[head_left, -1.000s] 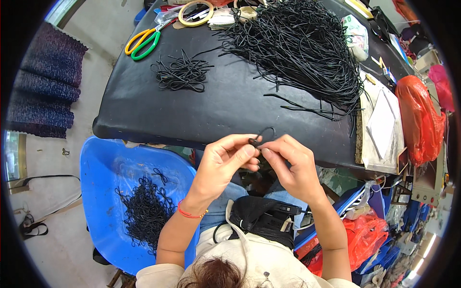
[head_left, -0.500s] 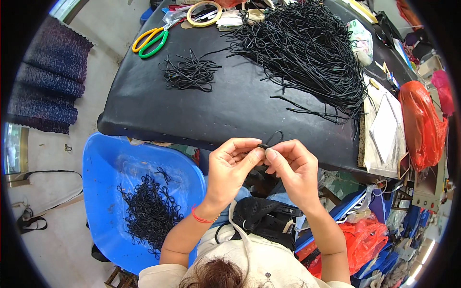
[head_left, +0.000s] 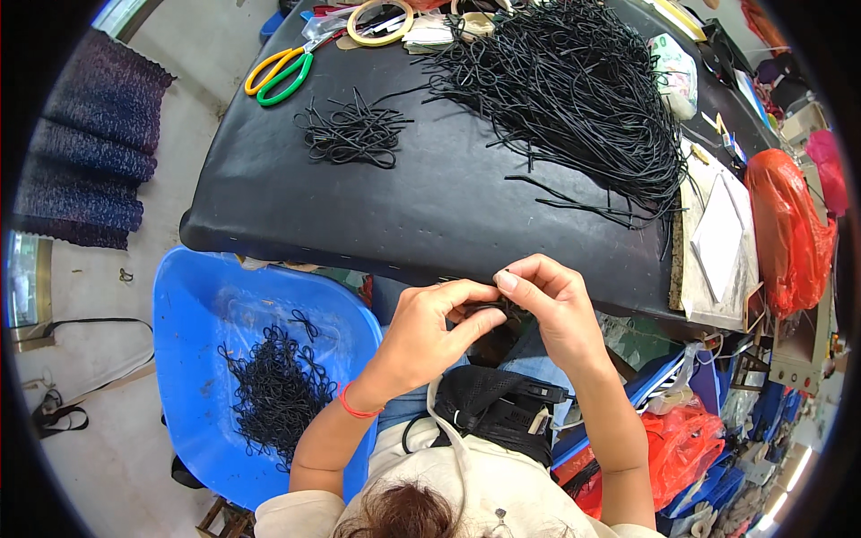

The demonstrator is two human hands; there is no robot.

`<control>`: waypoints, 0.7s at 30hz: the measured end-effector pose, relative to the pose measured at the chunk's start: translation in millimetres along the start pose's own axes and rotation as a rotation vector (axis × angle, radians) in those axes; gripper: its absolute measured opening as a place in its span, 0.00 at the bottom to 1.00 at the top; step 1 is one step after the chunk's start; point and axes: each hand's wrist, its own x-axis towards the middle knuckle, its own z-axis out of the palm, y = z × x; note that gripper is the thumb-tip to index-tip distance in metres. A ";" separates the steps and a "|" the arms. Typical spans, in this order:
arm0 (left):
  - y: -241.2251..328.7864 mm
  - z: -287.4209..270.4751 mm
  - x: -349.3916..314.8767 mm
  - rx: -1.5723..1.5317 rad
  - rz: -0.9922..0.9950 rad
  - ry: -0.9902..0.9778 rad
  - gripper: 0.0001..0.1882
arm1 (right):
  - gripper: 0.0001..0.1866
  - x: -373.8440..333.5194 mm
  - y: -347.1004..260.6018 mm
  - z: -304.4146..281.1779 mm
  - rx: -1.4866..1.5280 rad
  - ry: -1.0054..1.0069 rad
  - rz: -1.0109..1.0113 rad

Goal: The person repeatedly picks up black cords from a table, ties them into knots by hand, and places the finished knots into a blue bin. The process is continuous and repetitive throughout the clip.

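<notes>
At the near edge of the black table (head_left: 430, 202), my two hands work close together on a thin black cord (head_left: 505, 308). My left hand (head_left: 421, 330) is closed, thumb and fingers pinching the cord, most of which it hides. Thumb and forefinger of my right hand (head_left: 560, 309) grip a short end of the same cord, slightly higher up. A large heap of loose black cords (head_left: 565, 99) lies beyond my hands, toward the right. Left of it sits a smaller tangled bundle (head_left: 354, 134). Looped black cords (head_left: 278, 390) are piled in the blue basin (head_left: 184, 359).
Scissors with yellow and green handles (head_left: 285, 76) and a roll of tape (head_left: 380, 22) lie at the table's far left. A board with a white diamond-shaped piece (head_left: 717, 238) borders the table's right side, beside a red plastic bag (head_left: 789, 233). Another red bag (head_left: 677, 448) is near my right arm.
My right hand has turned and risen slightly, pulling at the cord's end. My left hand has dropped a little. The cord loop that stood above my fingers no longer shows.
</notes>
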 end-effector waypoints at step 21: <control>-5.0 -3.5 -1.6 -0.087 -0.212 -0.207 0.08 | 0.15 -3.7 8.4 0.8 -0.103 0.004 -0.027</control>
